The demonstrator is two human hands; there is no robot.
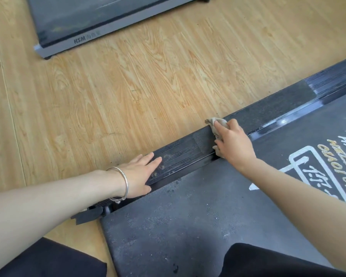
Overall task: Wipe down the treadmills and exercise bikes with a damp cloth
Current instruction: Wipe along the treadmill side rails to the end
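Observation:
A black treadmill fills the lower right, with a dusty running belt [188,226] and a ribbed black side rail [184,152] running diagonally. My right hand [234,142] presses a crumpled beige cloth [218,124] onto the rail, fingers curled over it. My left hand [142,172], with a silver bangle at the wrist, rests flat on the rail's near end with straight fingers. Dust marks show on the rail beside my left fingertips. The rail further right looks glossy and wet.
A second treadmill [72,40] with a grey frame and "HSM" lettering lies at the top left. Light wooden floor [128,86] separates the two machines. White and gold lettering is printed on the belt at right. My dark-clothed knees fill the bottom edge.

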